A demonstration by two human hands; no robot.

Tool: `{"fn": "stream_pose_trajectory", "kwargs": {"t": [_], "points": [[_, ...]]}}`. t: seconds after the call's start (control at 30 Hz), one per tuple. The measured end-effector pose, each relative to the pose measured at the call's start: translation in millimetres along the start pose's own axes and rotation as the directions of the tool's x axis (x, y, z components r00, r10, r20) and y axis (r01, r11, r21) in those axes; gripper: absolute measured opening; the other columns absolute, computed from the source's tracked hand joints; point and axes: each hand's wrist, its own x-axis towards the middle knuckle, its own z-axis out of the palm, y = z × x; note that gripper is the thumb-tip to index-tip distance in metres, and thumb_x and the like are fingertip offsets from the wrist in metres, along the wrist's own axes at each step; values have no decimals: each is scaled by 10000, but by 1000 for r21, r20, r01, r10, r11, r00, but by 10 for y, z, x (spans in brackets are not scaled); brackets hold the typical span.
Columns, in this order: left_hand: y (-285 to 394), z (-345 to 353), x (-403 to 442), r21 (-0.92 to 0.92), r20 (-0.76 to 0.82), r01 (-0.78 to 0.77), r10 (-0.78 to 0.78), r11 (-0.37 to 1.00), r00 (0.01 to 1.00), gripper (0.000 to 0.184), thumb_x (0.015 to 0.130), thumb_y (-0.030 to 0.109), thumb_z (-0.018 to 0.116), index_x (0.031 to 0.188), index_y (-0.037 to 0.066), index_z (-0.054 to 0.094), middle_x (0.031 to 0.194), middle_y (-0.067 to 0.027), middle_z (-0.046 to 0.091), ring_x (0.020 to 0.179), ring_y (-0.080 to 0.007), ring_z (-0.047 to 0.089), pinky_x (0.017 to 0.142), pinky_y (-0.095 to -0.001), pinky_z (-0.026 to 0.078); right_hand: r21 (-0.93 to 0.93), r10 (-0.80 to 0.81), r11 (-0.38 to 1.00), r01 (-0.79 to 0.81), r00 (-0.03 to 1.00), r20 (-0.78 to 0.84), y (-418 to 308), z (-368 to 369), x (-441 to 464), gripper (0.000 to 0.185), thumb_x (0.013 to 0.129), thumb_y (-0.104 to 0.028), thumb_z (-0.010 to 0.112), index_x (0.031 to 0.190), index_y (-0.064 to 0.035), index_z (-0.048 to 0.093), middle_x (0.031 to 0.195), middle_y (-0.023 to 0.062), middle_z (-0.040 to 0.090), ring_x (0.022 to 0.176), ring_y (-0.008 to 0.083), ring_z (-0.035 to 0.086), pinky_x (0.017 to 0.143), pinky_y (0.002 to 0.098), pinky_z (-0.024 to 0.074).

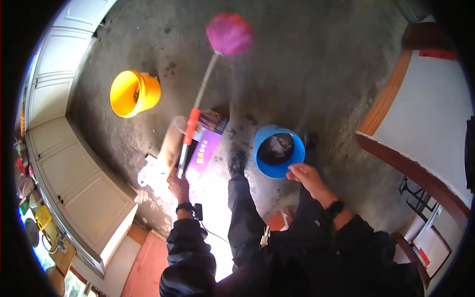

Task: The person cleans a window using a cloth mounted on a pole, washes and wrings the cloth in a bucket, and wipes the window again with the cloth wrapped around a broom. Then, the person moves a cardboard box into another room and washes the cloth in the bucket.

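Observation:
My left hand (pixel 178 187) is closed around the lower end of a long-handled duster (pixel 202 88). The duster slants up and away from me, with a fluffy pink-purple head (pixel 229 34), a metal pole and a red grip section. My right hand (pixel 308 179) has nothing visible in it; its fingers are loosely bent and apart. In the picture it overlaps the near right rim of a blue bucket (pixel 265 161), though I cannot tell whether it touches. Dark and greyish waste lies inside that bucket.
A yellow bucket (pixel 150 92) lies tilted or stands at the far left. Below the duster pole are a purple box (pixel 207 148) and a brown cylinder-like item (pixel 170 143). White cabinets (pixel 91 190) line the left; a white-topped piece with brown edging (pixel 424 109) is at right.

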Motion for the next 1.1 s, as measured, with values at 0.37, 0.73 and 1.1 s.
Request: {"fn": "stream_pose_trajectory", "kwargs": {"t": [0.37,0.73,1.1], "points": [[2763,1429,-1401,-539,535,13,330,842,778,579,798,176,674,1322,44,467,1106,-187,640,977,-299,645,793,-357,515,-136,252,965,-223,933,259,220,-858,1384,348,937,-363,568,1029,-33,629,882,30,669,835,96,620,724,242,468],[2853,4135,-1467,-232,578,-56,185,971,795,409,835,402,598,1012,35,631,934,-225,668,828,-398,655,717,-454,525,-19,529,847,-531,841,114,1367,-990,2136,672,915,-582,471,1361,-83,407,1345,65,450,1190,214,476,840,383,456],[3249,1987,-2137,-731,679,630,193,262,708,311,880,160,614,1128,-28,602,915,-50,650,899,-79,551,790,-260,463,240,480,825,-511,859,178,1172,-640,2331,519,908,-485,554,1265,-114,497,1107,54,564,986,152,562,802,305,480]]}}
